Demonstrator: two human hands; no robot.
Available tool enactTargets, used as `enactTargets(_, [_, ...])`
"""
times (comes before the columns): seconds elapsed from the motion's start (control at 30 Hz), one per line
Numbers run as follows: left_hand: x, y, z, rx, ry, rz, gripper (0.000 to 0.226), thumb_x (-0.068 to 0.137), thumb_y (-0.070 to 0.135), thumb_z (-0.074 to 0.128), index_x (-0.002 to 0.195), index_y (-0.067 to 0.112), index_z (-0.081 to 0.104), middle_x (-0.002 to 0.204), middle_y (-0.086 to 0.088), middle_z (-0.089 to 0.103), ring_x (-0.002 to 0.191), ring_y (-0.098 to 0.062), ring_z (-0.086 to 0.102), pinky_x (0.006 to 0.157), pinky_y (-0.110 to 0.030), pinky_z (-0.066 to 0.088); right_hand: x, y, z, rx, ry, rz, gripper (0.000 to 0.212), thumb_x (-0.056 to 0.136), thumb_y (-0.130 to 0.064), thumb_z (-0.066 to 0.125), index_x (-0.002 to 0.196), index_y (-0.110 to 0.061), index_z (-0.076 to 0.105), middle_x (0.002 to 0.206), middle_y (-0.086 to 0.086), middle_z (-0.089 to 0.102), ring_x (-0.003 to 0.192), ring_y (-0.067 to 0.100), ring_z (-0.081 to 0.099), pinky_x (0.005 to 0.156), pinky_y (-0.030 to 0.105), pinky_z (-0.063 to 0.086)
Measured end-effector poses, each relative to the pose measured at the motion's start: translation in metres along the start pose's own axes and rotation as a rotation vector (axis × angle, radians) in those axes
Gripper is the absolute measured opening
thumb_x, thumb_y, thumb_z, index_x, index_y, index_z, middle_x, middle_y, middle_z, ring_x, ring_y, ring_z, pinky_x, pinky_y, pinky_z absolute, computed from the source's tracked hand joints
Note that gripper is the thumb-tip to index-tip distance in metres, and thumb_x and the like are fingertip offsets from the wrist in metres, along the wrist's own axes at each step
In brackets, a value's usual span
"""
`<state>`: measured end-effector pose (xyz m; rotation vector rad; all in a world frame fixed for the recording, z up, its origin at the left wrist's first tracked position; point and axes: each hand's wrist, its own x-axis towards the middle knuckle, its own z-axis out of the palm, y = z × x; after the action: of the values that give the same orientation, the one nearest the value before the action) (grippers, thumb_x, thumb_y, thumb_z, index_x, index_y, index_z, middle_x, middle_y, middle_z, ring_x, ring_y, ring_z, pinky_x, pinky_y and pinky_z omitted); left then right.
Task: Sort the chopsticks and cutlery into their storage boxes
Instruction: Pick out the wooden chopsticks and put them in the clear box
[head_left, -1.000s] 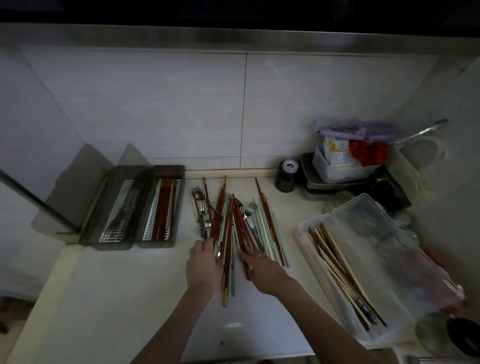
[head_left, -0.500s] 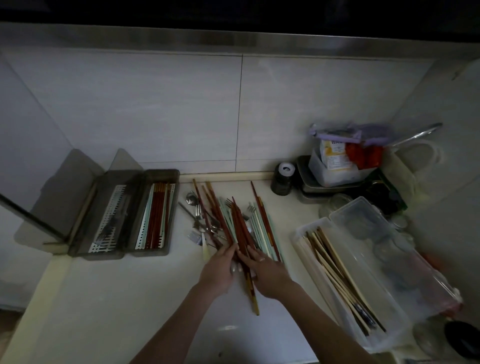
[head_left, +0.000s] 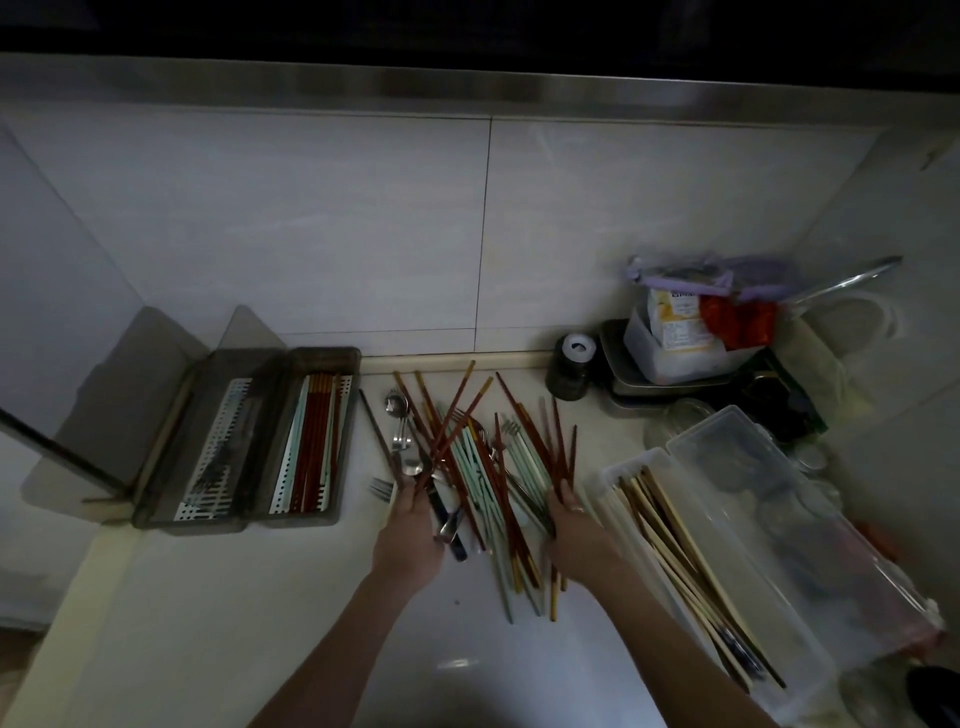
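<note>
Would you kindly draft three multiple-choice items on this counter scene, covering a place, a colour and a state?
1. Where does the clear box of pale wooden chopsticks sit?
A. right of the pile
B. left of the pile
C. against the wall

2. What colour are the chopsticks in the right grey tray?
A. black and yellow
B. red-brown and pale green
C. all white

3. What is the left hand doing?
A. hanging idle
B. lying flat
C. gripping red-brown chopsticks

Answers: A, it lies beside the right hand; B, both colours show; C, fingers curl round them.
</note>
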<state>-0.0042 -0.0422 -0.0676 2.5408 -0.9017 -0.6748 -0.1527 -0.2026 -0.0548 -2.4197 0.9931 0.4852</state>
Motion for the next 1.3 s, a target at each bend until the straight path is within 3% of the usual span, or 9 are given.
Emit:
enactTargets(0.2, [-0.007, 0.021, -0.006, 0.194, 0.269, 0.141, 0.059, 0.089, 0.018, 0.054, 0.144, 0.02, 0.03, 0.151, -0.004, 0.025, 0.139, -0.025, 0.022, 0.115, -0.038, 0.025, -0.005, 0.005, 0.007, 0.267, 0.116, -0.008, 0.062, 0.091, -0.006, 0.043, 0.148, -0.025, 0.027, 0.157, 0.001, 0.02, 0.143, 0.02, 0.023, 0.117, 0.036, 0.026])
enactTargets(0.33, [0.0, 0.031, -0.001, 0.368, 0.042, 0.422, 0.072, 0.09, 0.017, 0.049, 0.149, 0.031, 0.011, 0.158, 0.0, 0.006, 0.145, -0.026, 0.002, 0.117, -0.05, 0.007, -0.011, 0.013, 0.013, 0.288, 0.193, 0.007, 0.066, 0.092, -0.018, 0.049, 0.149, -0.027, 0.018, 0.154, 0.005, 0.028, 0.137, 0.021, 0.036, 0.11, 0.042, 0.037])
enactTargets(0.4, [0.004, 0.032, 0.007, 0.411, -0.073, 0.406, 0.071, 0.09, 0.018, 0.051, 0.149, 0.031, 0.014, 0.159, 0.0, -0.001, 0.145, -0.03, -0.007, 0.117, -0.05, 0.004, -0.01, 0.015, 0.016, 0.269, 0.197, 0.075, 0.066, 0.094, -0.026, 0.048, 0.15, -0.022, 0.013, 0.15, 0.009, 0.033, 0.131, 0.024, 0.043, 0.106, 0.043, 0.042])
enactTargets(0.5, [0.01, 0.031, 0.011, 0.406, -0.065, 0.262, 0.065, 0.085, 0.021, 0.058, 0.142, 0.025, 0.027, 0.158, -0.001, 0.005, 0.146, -0.028, 0.0, 0.117, -0.051, 0.007, -0.009, 0.008, 0.015, 0.191, 0.198, 0.105, 0.064, 0.094, -0.032, 0.046, 0.148, -0.019, 0.015, 0.141, 0.011, 0.044, 0.125, 0.026, 0.048, 0.102, 0.04, 0.045])
enactTargets(0.67, [0.012, 0.02, 0.004, 0.376, 0.034, 0.178, 0.074, 0.084, 0.019, 0.059, 0.146, 0.026, 0.019, 0.158, 0.0, 0.006, 0.146, -0.018, 0.007, 0.119, -0.042, 0.008, -0.007, 0.0, 0.018, 0.084, 0.141, 0.146, 0.068, 0.093, -0.03, 0.048, 0.151, -0.022, 0.012, 0.146, 0.01, 0.033, 0.134, 0.03, 0.033, 0.107, 0.041, 0.039])
enactTargets(0.9, [0.005, 0.004, -0.001, 0.393, 0.076, 0.178, 0.083, 0.085, 0.026, 0.06, 0.15, 0.03, 0.008, 0.159, 0.004, 0.0, 0.146, -0.014, 0.006, 0.117, -0.041, 0.01, -0.008, 0.005, 0.016, 0.042, 0.154, 0.136, 0.064, 0.097, -0.016, 0.04, 0.152, -0.019, 0.009, 0.152, 0.008, 0.024, 0.134, 0.027, 0.032, 0.104, 0.036, 0.04])
enactTargets(1.13, [0.007, -0.011, -0.009, 0.288, 0.077, 0.21, 0.073, 0.086, 0.019, 0.058, 0.148, 0.03, 0.02, 0.159, 0.005, 0.005, 0.145, -0.013, 0.014, 0.116, -0.036, 0.015, -0.01, 0.003, 0.014, 0.098, 0.178, 0.169, 0.067, 0.096, -0.012, 0.043, 0.152, -0.018, 0.009, 0.154, 0.008, 0.024, 0.139, 0.028, 0.028, 0.111, 0.04, 0.034])
enactTargets(1.23, [0.01, -0.015, -0.01, 0.122, 0.111, 0.246, 0.061, 0.087, 0.006, 0.051, 0.143, 0.024, 0.036, 0.155, 0.0, 0.024, 0.141, -0.02, 0.027, 0.115, -0.033, 0.021, -0.014, -0.008, 0.016, 0.102, 0.223, 0.178, 0.074, 0.095, -0.016, 0.046, 0.152, -0.026, 0.0, 0.159, 0.003, 0.011, 0.145, 0.029, 0.015, 0.113, 0.045, 0.027])
enactTargets(1.3, [0.009, -0.019, -0.012, -0.008, 0.125, 0.233, 0.058, 0.087, -0.001, 0.047, 0.139, 0.022, 0.044, 0.15, -0.001, 0.036, 0.137, -0.02, 0.035, 0.113, -0.029, 0.027, -0.015, -0.016, 0.019, 0.094, 0.229, 0.041, 0.072, 0.095, -0.022, 0.044, 0.15, -0.035, 0.0, 0.16, -0.002, 0.006, 0.146, 0.025, 0.009, 0.115, 0.048, 0.022])
